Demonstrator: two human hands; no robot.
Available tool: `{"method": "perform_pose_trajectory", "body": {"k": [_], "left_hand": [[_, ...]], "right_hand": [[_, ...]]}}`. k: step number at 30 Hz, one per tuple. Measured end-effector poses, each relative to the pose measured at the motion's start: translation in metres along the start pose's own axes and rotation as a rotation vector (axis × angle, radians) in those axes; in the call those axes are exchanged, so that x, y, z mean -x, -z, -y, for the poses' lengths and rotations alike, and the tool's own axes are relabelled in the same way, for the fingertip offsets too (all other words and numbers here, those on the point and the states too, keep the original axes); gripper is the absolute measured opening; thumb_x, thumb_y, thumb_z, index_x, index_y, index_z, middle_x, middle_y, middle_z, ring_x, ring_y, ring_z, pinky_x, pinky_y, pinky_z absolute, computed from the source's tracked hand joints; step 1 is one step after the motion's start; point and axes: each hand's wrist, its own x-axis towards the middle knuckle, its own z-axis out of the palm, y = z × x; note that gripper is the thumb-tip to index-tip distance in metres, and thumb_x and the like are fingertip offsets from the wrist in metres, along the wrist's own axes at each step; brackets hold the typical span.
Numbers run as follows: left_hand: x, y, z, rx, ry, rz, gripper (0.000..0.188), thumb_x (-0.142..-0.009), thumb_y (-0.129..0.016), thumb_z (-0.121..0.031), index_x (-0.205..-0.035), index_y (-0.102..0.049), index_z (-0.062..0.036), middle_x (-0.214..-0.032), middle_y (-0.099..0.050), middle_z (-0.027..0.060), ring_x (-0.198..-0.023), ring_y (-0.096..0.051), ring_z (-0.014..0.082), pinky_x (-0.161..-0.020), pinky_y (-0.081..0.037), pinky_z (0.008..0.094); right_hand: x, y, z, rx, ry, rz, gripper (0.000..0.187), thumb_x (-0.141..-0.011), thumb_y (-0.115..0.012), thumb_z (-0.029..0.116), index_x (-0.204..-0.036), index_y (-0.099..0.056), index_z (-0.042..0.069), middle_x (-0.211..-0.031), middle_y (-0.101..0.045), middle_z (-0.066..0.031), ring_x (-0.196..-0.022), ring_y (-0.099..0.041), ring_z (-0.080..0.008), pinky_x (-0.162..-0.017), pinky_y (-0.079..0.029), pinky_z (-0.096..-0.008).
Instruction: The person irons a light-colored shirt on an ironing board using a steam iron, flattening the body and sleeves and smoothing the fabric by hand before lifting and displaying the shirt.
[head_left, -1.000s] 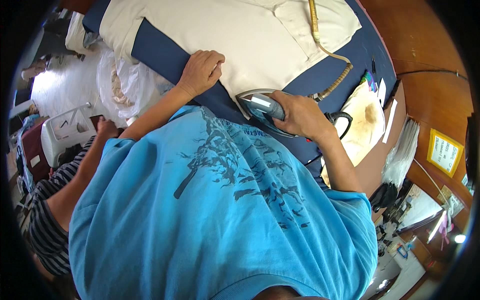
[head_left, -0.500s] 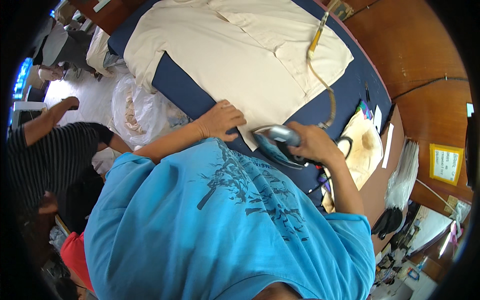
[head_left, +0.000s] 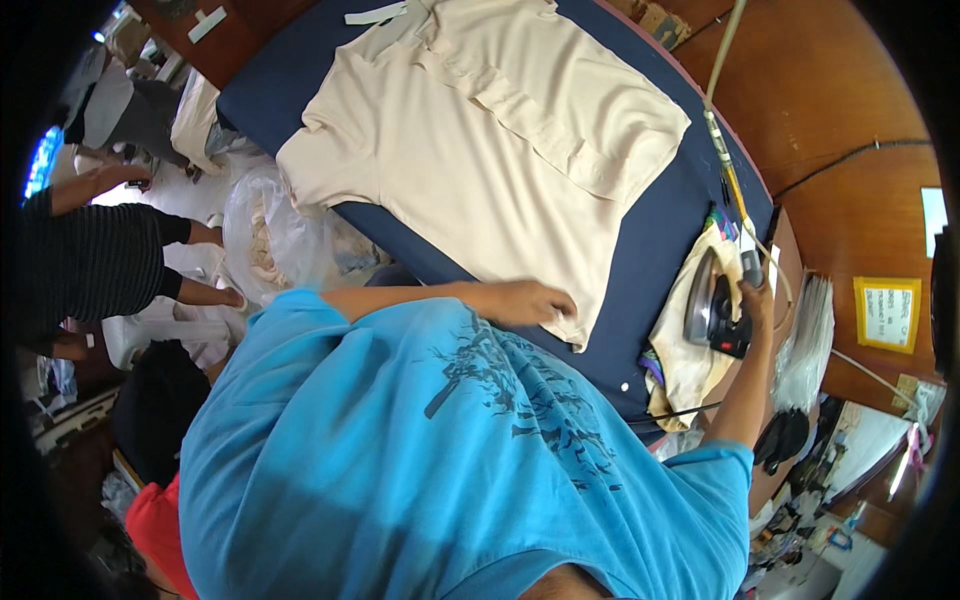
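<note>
A cream short-sleeved shirt (head_left: pixel 480 190) lies spread over the dark blue ironing table (head_left: pixel 640 240), with creases along its front opening. My left hand (head_left: pixel 525 302), slightly blurred, is closed at the shirt's near hem, its curled fingers on the fabric by the corner. At the right, my right hand (head_left: pixel 757 308) grips the handle of an iron (head_left: pixel 715 310). The iron is tilted over a stained, padded cream cloth (head_left: pixel 685 310), its metal soleplate facing left. Whether it rests fully on the cloth I cannot tell.
A yellow-sleeved hose (head_left: pixel 732 180) runs down from above toward the iron. Clear plastic bags (head_left: pixel 800 345) hang along the right edge. A plastic bag with cloth (head_left: pixel 265 240) stands left of the table. A person in dark striped clothes (head_left: pixel 105 250) is at the left.
My right hand has carried the iron right, from the shirt's near edge to the padded cloth. My left hand has moved right along the hem, and the shirt has shifted and wrinkled.
</note>
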Motion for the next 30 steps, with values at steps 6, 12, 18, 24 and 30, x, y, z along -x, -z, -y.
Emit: {"method": "perform_pose_trajectory", "body": {"k": [6, 12, 18, 24, 30], "left_hand": [[0.079, 0.151, 0.028, -1.031, 0.003, -1.185, 0.031, -0.073, -0.064, -0.009, -0.104, -0.06, -0.0061, -0.101, -0.063, 0.0123, -0.092, -0.06, 0.0296, -0.081, -0.045, 0.0393], [0.19, 0.257, 0.046, -1.42, 0.998, -1.593, 0.039, -0.084, -0.057, -0.028, -0.117, -0.051, -0.0074, -0.123, -0.052, 0.0115, -0.113, -0.049, 0.0266, -0.089, -0.041, 0.0456], [0.235, 0.268, 0.044, -0.871, 0.603, -1.577, 0.022, -0.093, -0.043, -0.026, -0.103, -0.043, -0.0061, -0.076, -0.059, 0.0249, -0.075, -0.056, 0.0463, -0.064, -0.042, 0.0514], [0.317, 0.252, 0.034, -0.919, 0.774, -1.533, 0.03, -0.09, -0.054, -0.021, -0.115, -0.052, -0.004, -0.095, -0.062, 0.0206, -0.083, -0.061, 0.0364, -0.069, -0.045, 0.0423], [0.204, 0.367, 0.028, -1.253, 0.329, -1.278, 0.043, -0.085, -0.059, -0.015, -0.124, -0.048, -0.0013, -0.118, -0.055, 0.0189, -0.11, -0.053, 0.0325, -0.091, -0.043, 0.0388]], "right_hand": [[-0.006, -0.018, 0.007, 0.618, 0.093, -0.429, 0.075, -0.074, -0.067, 0.036, -0.135, -0.034, 0.008, -0.116, -0.053, -0.0249, -0.103, -0.054, -0.0408, -0.087, -0.043, -0.047], [0.094, -0.135, 0.13, 0.2, 0.202, 0.069, 0.05, -0.082, -0.058, 0.041, -0.114, -0.054, 0.003, -0.108, -0.057, -0.0222, -0.1, -0.054, -0.0376, -0.088, -0.042, -0.0473], [0.178, -0.219, 0.196, -0.313, -0.023, -0.014, 0.032, -0.083, -0.062, 0.02, -0.1, -0.049, -0.004, -0.083, -0.06, -0.0214, -0.074, -0.061, -0.0307, -0.068, -0.046, -0.0354], [0.248, -0.201, 0.215, -0.136, -0.273, 0.029, 0.032, -0.081, -0.062, 0.022, -0.1, -0.049, -0.001, -0.089, -0.06, -0.0208, -0.081, -0.061, -0.0305, -0.072, -0.046, -0.0367], [0.111, -0.191, 0.195, -0.14, 0.05, -0.273, 0.052, -0.082, -0.062, 0.029, -0.121, -0.047, -0.002, -0.117, -0.053, -0.0197, -0.108, -0.051, -0.0332, -0.087, -0.043, -0.0389]]}}
